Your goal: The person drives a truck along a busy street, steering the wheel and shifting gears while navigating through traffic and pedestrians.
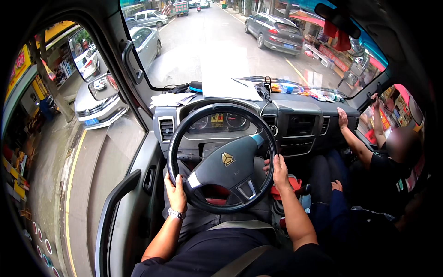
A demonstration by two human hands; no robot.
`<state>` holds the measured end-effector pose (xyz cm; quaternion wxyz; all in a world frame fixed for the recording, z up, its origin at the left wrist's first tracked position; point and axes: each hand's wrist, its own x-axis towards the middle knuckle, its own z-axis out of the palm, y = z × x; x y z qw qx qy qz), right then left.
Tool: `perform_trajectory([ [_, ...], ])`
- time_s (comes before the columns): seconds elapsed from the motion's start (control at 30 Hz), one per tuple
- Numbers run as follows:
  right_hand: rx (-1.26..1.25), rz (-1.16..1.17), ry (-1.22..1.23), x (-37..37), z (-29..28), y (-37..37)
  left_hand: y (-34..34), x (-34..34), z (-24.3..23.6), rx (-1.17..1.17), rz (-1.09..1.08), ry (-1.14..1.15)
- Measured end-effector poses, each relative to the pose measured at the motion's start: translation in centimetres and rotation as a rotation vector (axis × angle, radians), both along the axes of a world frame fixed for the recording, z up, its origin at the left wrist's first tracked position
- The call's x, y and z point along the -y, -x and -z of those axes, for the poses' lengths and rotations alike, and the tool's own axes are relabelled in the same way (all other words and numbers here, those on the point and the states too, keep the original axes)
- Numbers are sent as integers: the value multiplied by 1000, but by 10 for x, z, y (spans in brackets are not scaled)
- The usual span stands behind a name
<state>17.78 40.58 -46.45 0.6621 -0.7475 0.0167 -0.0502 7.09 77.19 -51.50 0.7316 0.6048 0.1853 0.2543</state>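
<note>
A black steering wheel (221, 107) fills the middle of the view, its spokes slanted so that it sits turned. My left hand (176, 195), with a metal wristwatch (176, 213) below it, is closed on the lower left of the rim. On the right side of the rim my right hand (280, 174) is wrapped round it, fingertips showing inside the wheel. Behind the wheel is the instrument cluster (218, 121), lit. Close to my right forearm stands a black lever knob (304, 189) beside a red item (277, 192). A seat belt (242, 261) crosses my body.
White papers (230, 87), a cable (266, 94) and a plastic bottle (290, 87) lie on the dashboard. A passenger's hand (342, 118) touches its right end. Outside, a dark SUV (275, 32) is ahead right; a silver car (99, 108) stands left, near the mirrors (102, 87).
</note>
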Motion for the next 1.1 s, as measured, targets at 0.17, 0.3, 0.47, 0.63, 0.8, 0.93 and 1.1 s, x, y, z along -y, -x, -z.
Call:
perform_trajectory([
  [0.17,-36,19,-57,2,10,10,5,0,-1,-17,10,-2],
  [0.3,-39,91,-134,-11,12,22,12,6,-2,4,2,14],
  [0.47,-50,93,-109,-11,13,39,4,2,-12,-6,20,-18],
  [0.63,-53,73,-107,-13,13,51,-14,-1,-11,-55,-54,-33],
  [0.8,-145,-10,-211,-8,11,62,-33,-20,-25,-97,-44,-208],
  [0.93,-119,-30,-141,4,4,57,-59,-40,-33,-126,5,-351],
  [1.1,162,-103,162,19,-9,2,-104,-70,-65,-205,147,-558],
])
